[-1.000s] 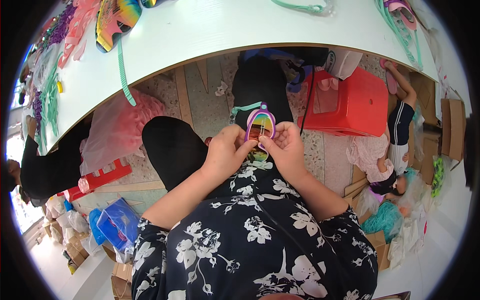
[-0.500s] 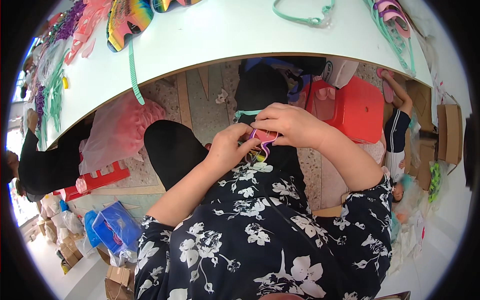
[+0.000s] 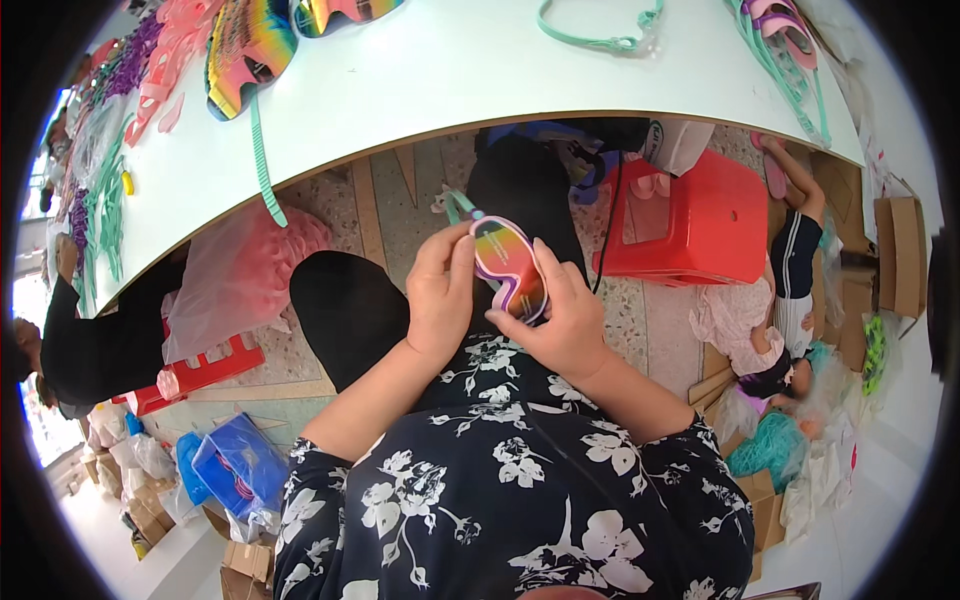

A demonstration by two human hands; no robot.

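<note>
Swim goggles (image 3: 508,258) with a pink and purple frame and rainbow mirrored lenses are held upended above my lap. My left hand (image 3: 441,298) grips one edge, fingers and thumb closed near the upper lens. On the other side, my right hand (image 3: 562,322) pinches the lower lens, its thumb underneath. A mint green strap (image 3: 455,206) is attached at the goggles' upper end. Its far part runs behind my left hand and is hidden.
The white table (image 3: 420,85) curves across ahead, bearing rainbow lens pieces (image 3: 245,60), a loose green strap (image 3: 590,40) and pink goggles (image 3: 780,25). A red stool (image 3: 715,225) stands right. Pink goods in a plastic bag (image 3: 230,285) lie left. Other people are on both sides.
The goggles have been turned so their mirrored lenses face up. My right hand has moved down from the top edge to the lower lens. Another person shows more at right.
</note>
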